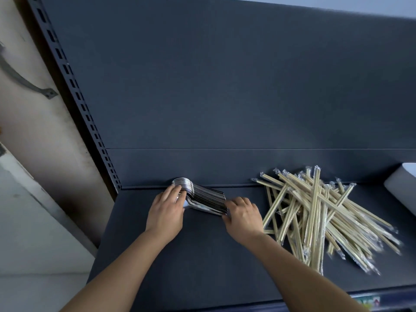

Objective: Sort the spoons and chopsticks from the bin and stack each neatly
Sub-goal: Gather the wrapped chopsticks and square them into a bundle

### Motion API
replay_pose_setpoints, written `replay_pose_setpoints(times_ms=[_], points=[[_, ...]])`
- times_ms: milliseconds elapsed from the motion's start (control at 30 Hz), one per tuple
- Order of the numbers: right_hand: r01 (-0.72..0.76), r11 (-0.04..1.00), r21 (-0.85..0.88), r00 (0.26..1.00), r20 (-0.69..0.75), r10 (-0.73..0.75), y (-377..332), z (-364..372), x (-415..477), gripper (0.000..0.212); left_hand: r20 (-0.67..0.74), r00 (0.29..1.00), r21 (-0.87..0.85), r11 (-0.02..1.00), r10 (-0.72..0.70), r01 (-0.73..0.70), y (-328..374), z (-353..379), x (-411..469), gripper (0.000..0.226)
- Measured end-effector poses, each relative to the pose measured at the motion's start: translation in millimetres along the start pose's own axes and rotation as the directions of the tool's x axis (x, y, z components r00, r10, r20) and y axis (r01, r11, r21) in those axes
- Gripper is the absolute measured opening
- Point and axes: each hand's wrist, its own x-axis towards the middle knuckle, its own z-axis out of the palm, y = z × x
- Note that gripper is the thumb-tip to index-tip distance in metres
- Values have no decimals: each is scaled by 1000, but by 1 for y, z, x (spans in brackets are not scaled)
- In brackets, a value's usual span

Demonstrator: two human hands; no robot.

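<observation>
A nested stack of several metal spoons (202,195) lies on the dark shelf (202,255) near its back wall, bowls to the left and handles to the right. My left hand (165,212) rests on the bowl end with its fingers laid over the bowls. At the handle end, my right hand (244,216) has its fingers curled against the tips. A loose, crossed pile of several wrapped bamboo chopsticks (315,219) lies to the right of the spoons, apart from both hands.
A white bin (403,188) shows at the right edge, cut off by the frame. The shelf's back panel (225,86) rises behind the spoons. A slotted upright (74,86) and a wall stand at the left. The shelf's front edge runs below my forearms.
</observation>
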Motion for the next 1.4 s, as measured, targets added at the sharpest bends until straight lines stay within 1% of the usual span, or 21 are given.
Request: replay_pose_setpoints(times_ms=[167,300,567,733,833,933,1100,1200,1233,1267,1333,1367,1400], points=[[-28,995,-100,999,27,31,15,-24,-13,37,4,998,27,998,59,-59,10,-10,3,52],[-50,988,-145,998,40,57,34,-44,-24,39,-4,995,38,995,96,-96,31,-22,6,47],[-109,979,-170,994,5,112,110,-84,-60,39,35,984,63,982,175,-177,114,-39,20,47],[-120,970,-211,991,33,129,174,-104,-87,42,94,984,53,987,148,-154,190,-47,21,37],[-119,965,-235,989,57,136,210,-111,-102,38,152,980,76,987,126,-138,236,-47,21,38],[-114,962,-247,987,83,139,241,-114,-114,36,181,977,59,991,109,-121,277,-45,23,43],[-120,966,-228,980,130,152,280,-113,-119,40,256,959,50,989,121,-139,329,-43,37,37],[-115,970,-215,977,153,150,298,-108,-114,34,288,955,4,997,77,-81,349,-33,52,29],[-119,971,-208,976,154,152,302,-106,-111,33,292,955,-13,999,51,-49,354,-30,58,31],[-125,971,-202,975,156,157,306,-104,-107,34,300,954,-23,1000,19,-13,358,-28,63,40],[-136,973,-187,974,156,166,311,-100,-101,41,329,942,-52,995,-60,81,365,-24,74,68],[-140,975,-174,974,154,167,313,-98,-98,44,336,936,-82,987,-101,136,368,-22,78,76],[-143,979,-149,975,151,165,315,-96,-96,47,343,929,-121,975,-135,186,370,-20,82,79]])
